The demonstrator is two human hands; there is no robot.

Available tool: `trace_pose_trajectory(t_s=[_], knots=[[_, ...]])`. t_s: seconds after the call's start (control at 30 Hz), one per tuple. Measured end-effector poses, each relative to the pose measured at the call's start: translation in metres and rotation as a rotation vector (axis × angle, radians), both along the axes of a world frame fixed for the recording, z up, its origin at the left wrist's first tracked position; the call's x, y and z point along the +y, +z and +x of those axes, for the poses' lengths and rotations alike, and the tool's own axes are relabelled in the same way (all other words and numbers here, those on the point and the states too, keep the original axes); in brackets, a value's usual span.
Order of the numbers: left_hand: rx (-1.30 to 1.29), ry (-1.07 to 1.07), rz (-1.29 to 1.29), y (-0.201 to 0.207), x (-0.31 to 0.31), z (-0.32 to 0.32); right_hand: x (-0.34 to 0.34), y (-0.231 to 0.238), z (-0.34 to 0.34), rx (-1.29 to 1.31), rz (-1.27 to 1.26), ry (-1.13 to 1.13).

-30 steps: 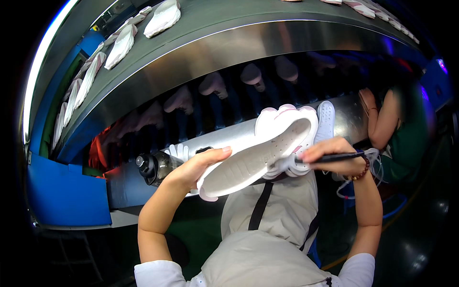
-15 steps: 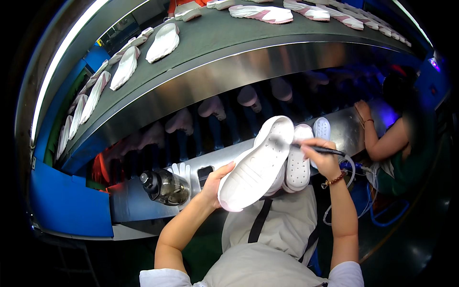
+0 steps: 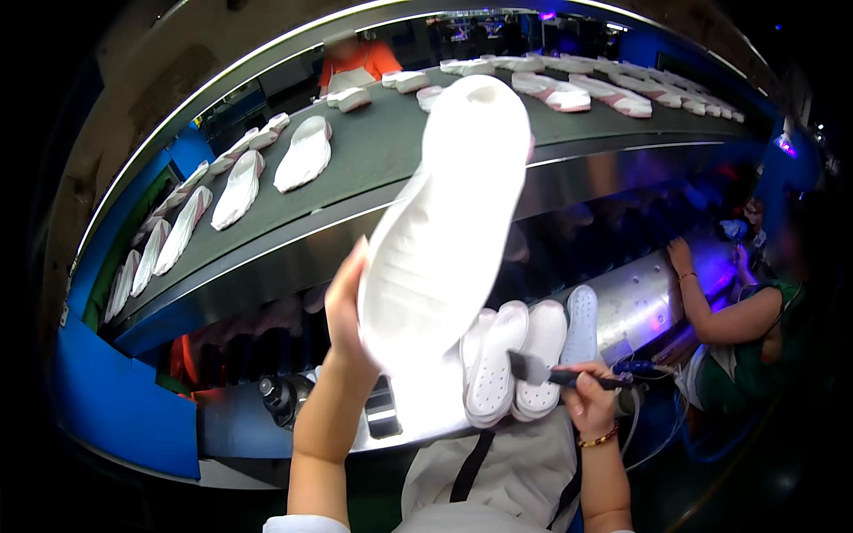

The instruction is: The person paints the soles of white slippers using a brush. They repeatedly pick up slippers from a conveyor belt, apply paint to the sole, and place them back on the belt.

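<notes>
Left hand (image 3: pixel 346 311): grasping the large, smooth white moulded shoe sole (image 3: pixel 435 240) by its left edge near the lower end; the fingers behind it are hidden.
Held sole: raised in the air, stretching from the left hand toward one o'clock, its hollow side facing the person, overexposed in its middle.
Right hand (image 3: pixel 592 400): clenched around the flat brush with black handle and grey bristles (image 3: pixel 564 377), at about five o'clock from the held sole and well apart from it.
Brush: bristles pointing toward nine to ten o'clock, over the perforated white soles (image 3: pixel 498 369); whether they touch, I cannot tell.
Perforated soles: side by side on the shiny silver metal desk (image 3: pixel 635 298), between ten and eleven o'clock from the right hand.
Pale blue perforated sole (image 3: pixel 582 327): at twelve o'clock from the right hand, just beside the white ones.
Dark bottle with black lid (image 3: pixel 279 400): about seven o'clock from the left hand.
Dark green conveyor belt (image 3: pixel 373 204): beyond the desk, carrying white-and-pink shoe parts (image 3: pixel 305 155).
</notes>
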State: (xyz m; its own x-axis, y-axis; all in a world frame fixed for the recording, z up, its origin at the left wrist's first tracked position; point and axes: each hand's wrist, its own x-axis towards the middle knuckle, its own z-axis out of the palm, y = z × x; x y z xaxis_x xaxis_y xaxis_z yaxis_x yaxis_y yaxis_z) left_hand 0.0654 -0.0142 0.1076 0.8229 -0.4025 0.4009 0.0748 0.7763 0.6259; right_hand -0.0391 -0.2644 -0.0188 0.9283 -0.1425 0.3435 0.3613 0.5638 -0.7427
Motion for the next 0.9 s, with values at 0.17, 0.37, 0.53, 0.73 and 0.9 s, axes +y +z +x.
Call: trace_pose_trajectory(t_s=[0.17,0.37,0.53,0.73,0.9], knots=[[0.287,0.074,-0.546,0.073,-0.044,0.09,0.011,-0.004,0.01,0.042,-0.017,0.077],[-0.136,0.349,0.528,0.085,-0.154,0.15,-0.027,-0.035,-0.007,0.127,0.083,-0.118],[-0.834,1.264,1.289,0.084,-0.144,0.199,-0.021,-0.047,-0.004,0.164,0.076,-0.141],[-1.145,1.503,1.221,0.081,-0.141,0.19,-0.025,-0.052,-0.005,0.232,0.087,-0.203],[-0.857,1.534,0.452,0.038,-0.126,0.109,-0.042,-0.048,-0.006,0.233,0.11,-0.312]])
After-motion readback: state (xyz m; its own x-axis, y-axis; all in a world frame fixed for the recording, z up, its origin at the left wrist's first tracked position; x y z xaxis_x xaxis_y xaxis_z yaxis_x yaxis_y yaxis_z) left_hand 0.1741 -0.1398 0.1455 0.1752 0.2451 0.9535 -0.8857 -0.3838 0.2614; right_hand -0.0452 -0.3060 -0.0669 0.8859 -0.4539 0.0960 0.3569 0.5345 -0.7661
